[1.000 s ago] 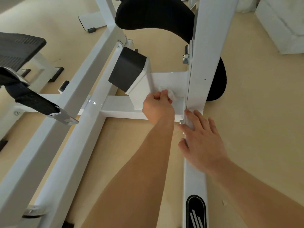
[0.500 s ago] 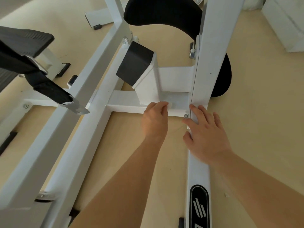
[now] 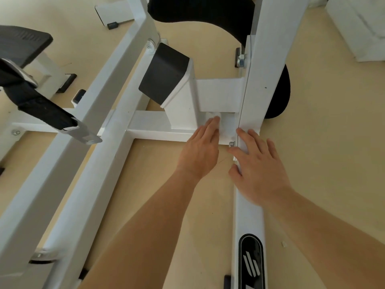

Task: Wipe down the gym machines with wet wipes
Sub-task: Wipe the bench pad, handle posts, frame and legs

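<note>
- At far left, a black strap [image 3: 41, 101] ends in a metal buckle [image 3: 82, 132] that hangs over the white gym machine [image 3: 68, 170].
- A slanted post with a black end cap [image 3: 164, 74] stands on the machine's crossbar [image 3: 154, 127].
- The left hand [image 3: 200, 151] is flat with its fingers straight, and grips nothing. Its fingertips press the wet wipe [image 3: 224, 125] onto the crossbar, in the corner between the post and the right beam [image 3: 248, 215].
- A bolt [image 3: 231, 144] sits between the two hands.
- The right hand [image 3: 258, 170] lies released, with its fingers spread flat on the right beam.
- A black logo badge [image 3: 251, 261] marks the near end of that beam.
- A white box [image 3: 358, 28] sits on the beige floor [image 3: 333, 142] at far right.
</note>
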Available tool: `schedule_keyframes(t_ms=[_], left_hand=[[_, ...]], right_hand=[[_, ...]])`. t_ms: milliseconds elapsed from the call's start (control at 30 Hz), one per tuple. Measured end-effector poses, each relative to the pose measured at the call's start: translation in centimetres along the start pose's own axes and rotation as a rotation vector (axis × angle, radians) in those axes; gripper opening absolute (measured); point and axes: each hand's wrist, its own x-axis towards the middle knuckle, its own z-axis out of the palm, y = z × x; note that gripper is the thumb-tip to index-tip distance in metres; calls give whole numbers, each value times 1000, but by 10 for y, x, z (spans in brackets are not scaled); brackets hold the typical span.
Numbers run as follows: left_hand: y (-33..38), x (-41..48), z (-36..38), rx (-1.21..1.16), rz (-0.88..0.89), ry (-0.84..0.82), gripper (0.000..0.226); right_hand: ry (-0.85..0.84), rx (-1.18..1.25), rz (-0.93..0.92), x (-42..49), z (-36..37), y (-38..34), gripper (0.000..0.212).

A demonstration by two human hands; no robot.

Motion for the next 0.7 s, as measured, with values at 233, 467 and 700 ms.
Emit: schedule_keyframes(t_ms=[233, 467, 700], left_hand=[[-3, 9, -2, 23, 5, -135, 63], [7, 19, 7, 36, 38, -317, 63], [-13, 13, 0, 101, 53, -214, 65]], right_hand=[[-7, 6, 3, 1, 1, 0, 62], [-2, -6, 2, 0, -1, 0, 71], [-24, -11, 4, 1, -1, -1, 63]])
